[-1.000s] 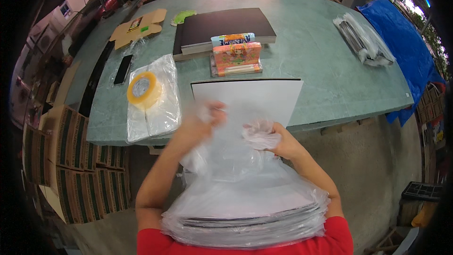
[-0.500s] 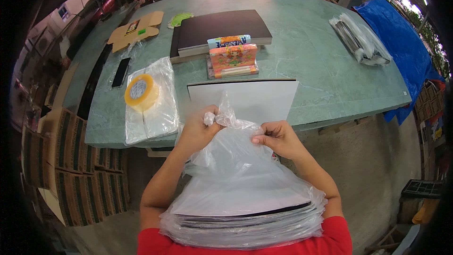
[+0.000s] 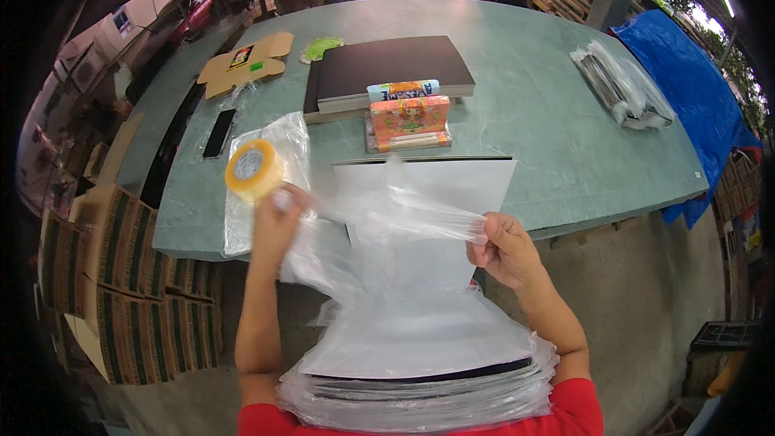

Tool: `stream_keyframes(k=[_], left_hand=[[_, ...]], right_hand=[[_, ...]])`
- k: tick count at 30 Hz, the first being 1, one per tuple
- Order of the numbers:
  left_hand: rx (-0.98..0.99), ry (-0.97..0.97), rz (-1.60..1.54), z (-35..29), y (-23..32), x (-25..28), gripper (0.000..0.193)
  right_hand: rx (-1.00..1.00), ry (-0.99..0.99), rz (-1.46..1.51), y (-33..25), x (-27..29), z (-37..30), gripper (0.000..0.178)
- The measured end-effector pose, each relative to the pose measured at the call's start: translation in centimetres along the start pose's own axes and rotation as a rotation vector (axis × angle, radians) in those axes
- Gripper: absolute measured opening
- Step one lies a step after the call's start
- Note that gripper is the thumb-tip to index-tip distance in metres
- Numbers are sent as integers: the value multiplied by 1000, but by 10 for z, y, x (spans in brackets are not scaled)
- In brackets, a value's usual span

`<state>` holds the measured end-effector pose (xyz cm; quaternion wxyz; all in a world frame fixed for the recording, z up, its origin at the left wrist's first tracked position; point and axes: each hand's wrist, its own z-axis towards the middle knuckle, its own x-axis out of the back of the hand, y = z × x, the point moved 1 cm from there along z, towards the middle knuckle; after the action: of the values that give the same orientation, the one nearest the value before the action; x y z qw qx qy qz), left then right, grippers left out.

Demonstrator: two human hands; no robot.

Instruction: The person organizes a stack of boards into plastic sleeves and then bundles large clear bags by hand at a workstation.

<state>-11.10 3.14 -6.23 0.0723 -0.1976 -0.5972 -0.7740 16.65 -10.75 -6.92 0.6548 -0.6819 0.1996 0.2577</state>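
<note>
A clear plastic bag (image 3: 404,211) is stretched between my two hands, its middle smeared by motion. My left hand (image 3: 278,222), a little blurred, is closed on the bag's left side, close to the roll of clear tape (image 3: 270,186). On the right, my right hand (image 3: 507,250) pinches the other side between thumb and fingers. Beneath the bag, a white board (image 3: 476,182) with a dark far edge lies over the table's near edge. Against my body rests a stack of plastic-wrapped sheets (image 3: 420,391), a white sheet with a dark edge on top.
The tape sits on flat plastic bags (image 3: 242,234) on the green table (image 3: 541,113). Beyond are a phone (image 3: 219,133), a large dark book (image 3: 395,60), an orange illustrated box (image 3: 412,119) and flattened cardboard (image 3: 250,64). Wrapped sheets (image 3: 617,85) lie far right; cartons (image 3: 129,331) stand left.
My hands have moved apart, the left one outward toward the tape and the right one slightly outward. The gathered plastic between them is now pulled wide.
</note>
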Motion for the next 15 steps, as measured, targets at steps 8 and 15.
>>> stream_keyframes(k=[8, 15], left_hand=[[-495, -744, 220, -60, 76, -88, 22], [-24, -440, -382, -46, 77, -83, 24]], right_hand=[[637, 72, -650, -39, -54, 3, 21], [-71, 29, -411, -17, -14, 3, 37]])
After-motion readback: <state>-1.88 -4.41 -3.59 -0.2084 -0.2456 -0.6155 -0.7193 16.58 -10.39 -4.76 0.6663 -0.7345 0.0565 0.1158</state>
